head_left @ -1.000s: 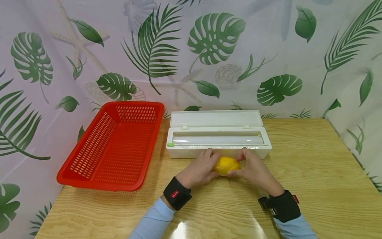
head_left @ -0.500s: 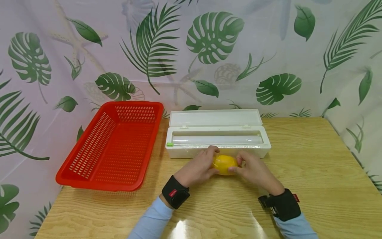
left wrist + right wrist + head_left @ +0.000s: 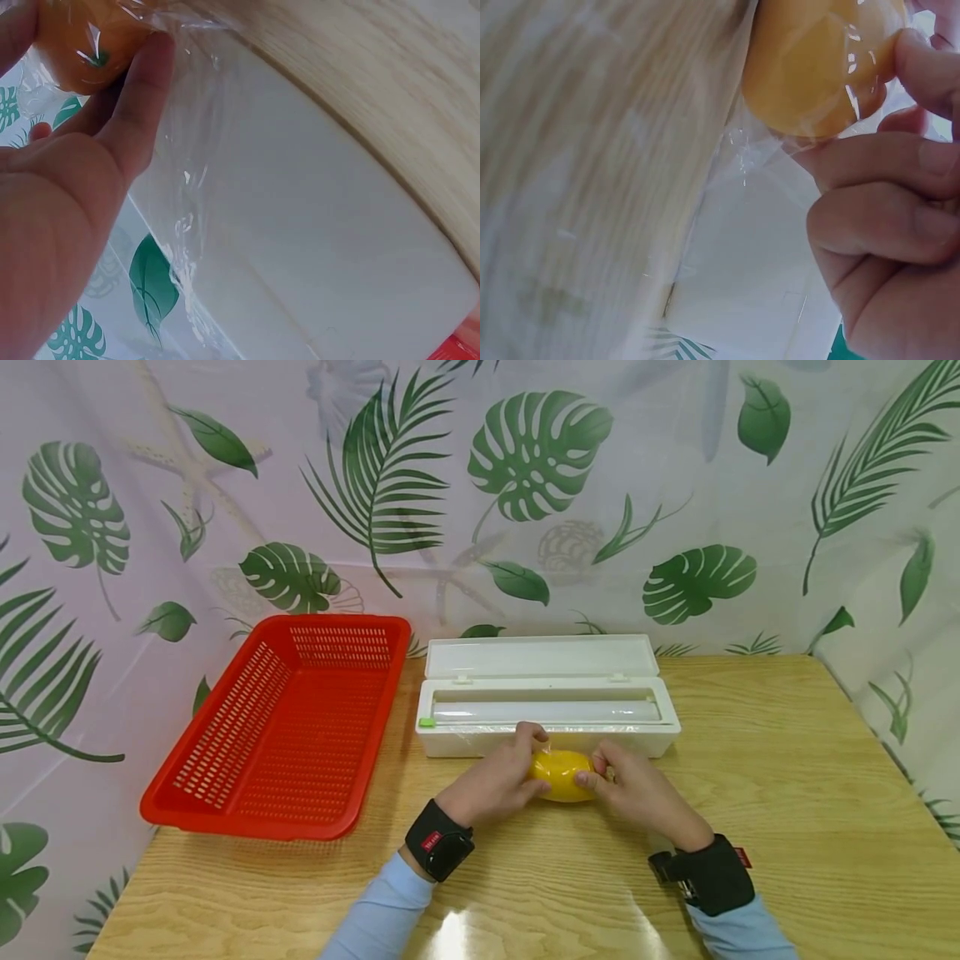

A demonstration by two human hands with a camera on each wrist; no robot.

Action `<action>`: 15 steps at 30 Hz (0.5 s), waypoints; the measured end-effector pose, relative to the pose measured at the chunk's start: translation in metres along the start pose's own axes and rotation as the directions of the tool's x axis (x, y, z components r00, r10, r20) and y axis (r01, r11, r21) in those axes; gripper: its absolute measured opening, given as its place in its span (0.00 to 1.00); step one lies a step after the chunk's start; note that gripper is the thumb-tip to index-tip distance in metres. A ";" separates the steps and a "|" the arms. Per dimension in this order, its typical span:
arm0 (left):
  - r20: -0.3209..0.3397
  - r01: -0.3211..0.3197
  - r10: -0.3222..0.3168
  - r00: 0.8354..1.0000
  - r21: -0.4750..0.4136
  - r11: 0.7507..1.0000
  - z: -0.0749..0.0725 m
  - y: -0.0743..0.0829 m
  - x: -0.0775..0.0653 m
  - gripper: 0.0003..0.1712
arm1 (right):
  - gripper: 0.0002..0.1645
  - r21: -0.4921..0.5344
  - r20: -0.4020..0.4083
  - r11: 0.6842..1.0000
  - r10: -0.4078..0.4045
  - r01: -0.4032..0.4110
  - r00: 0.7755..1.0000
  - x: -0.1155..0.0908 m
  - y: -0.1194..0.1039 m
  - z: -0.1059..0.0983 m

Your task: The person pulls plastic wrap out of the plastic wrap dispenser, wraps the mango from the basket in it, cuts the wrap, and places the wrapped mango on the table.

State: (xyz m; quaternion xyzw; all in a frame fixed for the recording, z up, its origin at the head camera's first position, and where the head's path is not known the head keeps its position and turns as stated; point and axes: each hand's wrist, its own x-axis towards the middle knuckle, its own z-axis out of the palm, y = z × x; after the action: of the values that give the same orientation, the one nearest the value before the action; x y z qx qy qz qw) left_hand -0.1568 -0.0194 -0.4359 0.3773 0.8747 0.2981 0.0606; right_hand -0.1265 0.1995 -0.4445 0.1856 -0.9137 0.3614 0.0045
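A yellow lemon (image 3: 561, 775) with clear plastic wrap (image 3: 196, 187) over it is held between both hands, just in front of a white cling film dispenser (image 3: 465, 743). My left hand (image 3: 497, 778) grips the lemon's left end, thumb at the near side and fingers at the far side; its green stem spot shows in the left wrist view. At the other end, my right hand (image 3: 647, 789) pinches the wrapped lemon with thumb and curled fingers. Film runs from the lemon to the dispenser's front. The lemon's underside is hidden.
The dispenser's lid (image 3: 540, 657) stands raised at the back, with the film roll (image 3: 543, 711) lying inside and a green slider (image 3: 427, 722) at the left of its front rail. A red plastic basket (image 3: 375, 727) stands left on the wooden table (image 3: 787, 777). Behind hangs a leaf-patterned sheet (image 3: 600, 585).
The lemon has turned a little and shifted slightly left in the hands, with the film drawn smoother over it. The left index finger has lifted; basket and dispenser stay put.
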 end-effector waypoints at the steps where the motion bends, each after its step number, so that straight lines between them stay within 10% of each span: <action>1: 0.000 0.003 -0.003 1.000 -0.008 1.000 0.000 0.000 0.000 0.33 | 0.19 0.000 0.003 1.000 -0.001 0.001 1.000 0.000 0.000 0.000; 15: -0.001 -0.028 0.028 1.000 -0.029 0.999 0.000 0.000 -0.001 0.21 | 0.16 -0.020 0.033 1.000 0.022 -0.022 0.999 0.000 0.001 0.000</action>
State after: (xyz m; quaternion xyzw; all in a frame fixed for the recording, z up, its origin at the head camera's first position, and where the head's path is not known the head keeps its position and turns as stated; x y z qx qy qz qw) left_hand -0.1562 -0.0203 -0.4366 0.3886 0.8649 0.3116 0.0616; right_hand -0.1268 0.1996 -0.4453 0.1814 -0.9192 0.3493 -0.0130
